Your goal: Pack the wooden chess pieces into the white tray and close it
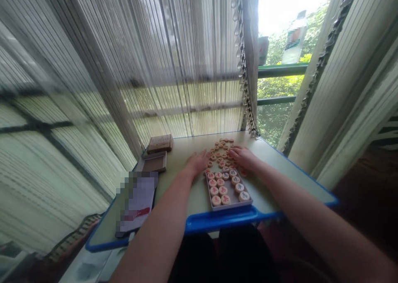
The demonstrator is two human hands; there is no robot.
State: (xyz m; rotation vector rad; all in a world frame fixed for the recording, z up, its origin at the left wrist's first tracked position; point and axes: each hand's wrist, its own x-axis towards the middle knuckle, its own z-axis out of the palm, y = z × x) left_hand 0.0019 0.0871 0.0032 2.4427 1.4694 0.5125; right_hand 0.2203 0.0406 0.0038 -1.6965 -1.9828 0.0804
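Observation:
Round wooden Chinese chess pieces (221, 156) lie loose in a cluster on the small table (180, 179). At the cluster's left edge is my left hand (198, 162), its fingers stretched toward the pieces. My right hand (243, 156) rests on the other side, fingers extended over the nearest pieces and hiding a few. Neither hand visibly grips a piece. Closer to me stands a shallow open box (231, 194). Pieces with red characters fill its left side; dark-marked ones sit along its right side, and the box floor shows between them.
Left on the table are a brown box (160, 143), an empty shallow tray (154, 162) and a partly pixelated phone-like object (144, 202). The table has a raised blue edge (222, 220). String curtains (183, 67) hang behind; a bottle (294, 42) stands on the window rail.

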